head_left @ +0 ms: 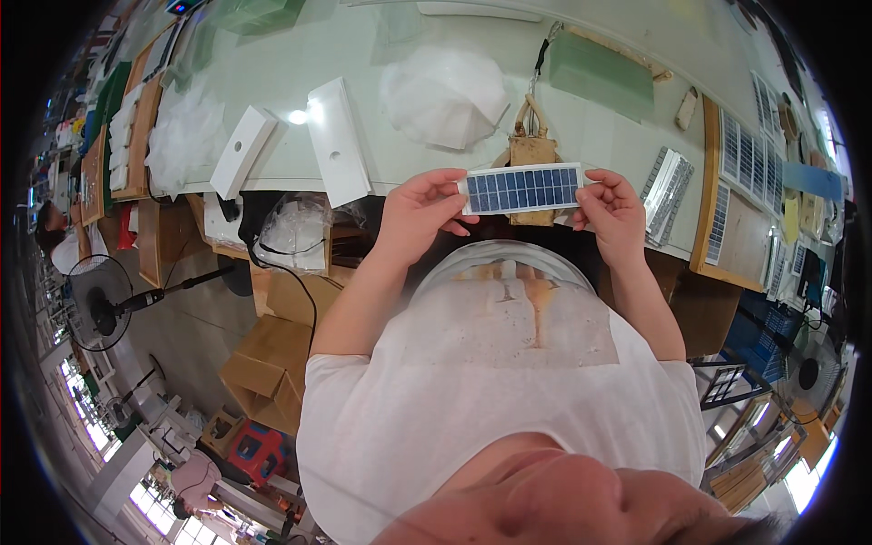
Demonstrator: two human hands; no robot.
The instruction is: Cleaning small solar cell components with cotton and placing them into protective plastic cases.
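A small rectangular solar panel (521, 190), with dark blue cells and a white border, is held level between my two hands at the table's near edge. My left hand (427, 211) pinches its left end between thumb and fingers. At the opposite end, my right hand (610, 207) grips the white border the same way. Behind and partly under the panel is a worn, tan-stained block (532, 152) with a cable running away from it. The panel hides part of this block.
Two long white boxes (336, 141) lie left on the pale table, near a crumpled white sheet (445, 95). Green translucent slabs (599, 76) lie at the back right. Silver strips (668, 195) and a wood-framed tray of panels (747, 150) are to the right. A cardboard box (268, 368) stands below left.
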